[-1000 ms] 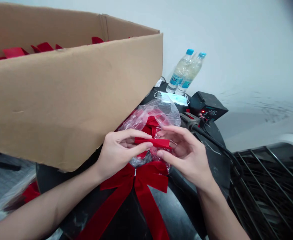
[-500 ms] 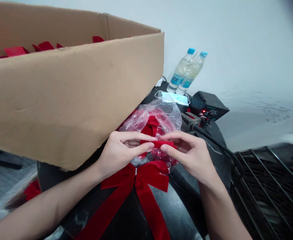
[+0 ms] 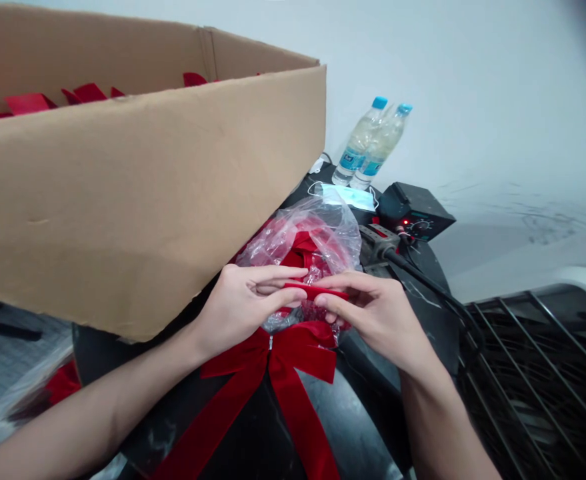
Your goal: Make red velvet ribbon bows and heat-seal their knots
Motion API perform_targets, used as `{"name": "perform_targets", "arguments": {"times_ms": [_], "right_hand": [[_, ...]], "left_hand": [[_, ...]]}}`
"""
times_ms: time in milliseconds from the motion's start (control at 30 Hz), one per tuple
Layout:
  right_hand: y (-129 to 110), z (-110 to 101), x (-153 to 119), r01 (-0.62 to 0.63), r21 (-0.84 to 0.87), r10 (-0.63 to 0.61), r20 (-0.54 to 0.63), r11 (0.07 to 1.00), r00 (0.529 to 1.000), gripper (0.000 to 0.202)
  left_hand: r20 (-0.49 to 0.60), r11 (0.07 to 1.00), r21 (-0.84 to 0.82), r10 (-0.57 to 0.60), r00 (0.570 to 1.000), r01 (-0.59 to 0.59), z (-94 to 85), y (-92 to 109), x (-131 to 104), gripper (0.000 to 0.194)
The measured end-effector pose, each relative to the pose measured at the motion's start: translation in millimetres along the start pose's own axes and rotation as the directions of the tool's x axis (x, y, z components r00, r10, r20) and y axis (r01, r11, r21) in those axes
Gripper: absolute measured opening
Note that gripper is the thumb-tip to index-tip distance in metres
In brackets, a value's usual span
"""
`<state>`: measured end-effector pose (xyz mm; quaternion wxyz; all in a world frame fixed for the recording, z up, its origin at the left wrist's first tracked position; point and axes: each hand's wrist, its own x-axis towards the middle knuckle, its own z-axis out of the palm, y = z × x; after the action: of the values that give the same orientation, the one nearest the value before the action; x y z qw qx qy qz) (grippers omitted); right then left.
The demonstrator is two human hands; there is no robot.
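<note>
Head view: left hand (image 3: 240, 303) and right hand (image 3: 380, 310) are pinching a red strip (image 3: 311, 291) between them, just beyond the bow (image 3: 297, 343). Adjusting it is seemingly the step; the next move is likely calling for steady pinching.

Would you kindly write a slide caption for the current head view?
Left hand and right hand hold a short red ribbon strip near a red ribbon bow.

Left grip (image 3: 245, 303), right grip (image 3: 375, 317) pinched; thumbs (image 3: 293, 297) just apart; forearms (image 3: 113, 400) angled inward.
</note>
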<state>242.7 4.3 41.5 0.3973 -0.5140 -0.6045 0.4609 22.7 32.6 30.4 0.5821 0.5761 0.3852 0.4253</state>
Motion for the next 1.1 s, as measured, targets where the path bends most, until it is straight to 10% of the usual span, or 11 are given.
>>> {"name": "perform_targets", "arguments": {"times_ms": [333,633,1100], "right_hand": [[-4.9,-2.2,0.7,0.058,-0.13,-0.054,0.039,0.99,0.998,0.025],[-6.2,-1.4,-4.0,-0.135,0.0,0.135,0.109,0.991,0.985,0.021],[-5.6,0.2,-5.1,0.084,-0.204,-0.057,0.134,0.975,0.989,0.006]], "left_hand": [[0.057,0.999,-0.042,0.037,0.998,-0.035,-0.6,-0.4,0.9,0.022],[0.068,0.999,0.046,-0.01,0.998,0.007,-2.6,0.6,-0.6,0.027],[0.223,0.958,0.28,-0.009,0.975,-0.055,-12.2,1.7,7.7,0.022]]}}
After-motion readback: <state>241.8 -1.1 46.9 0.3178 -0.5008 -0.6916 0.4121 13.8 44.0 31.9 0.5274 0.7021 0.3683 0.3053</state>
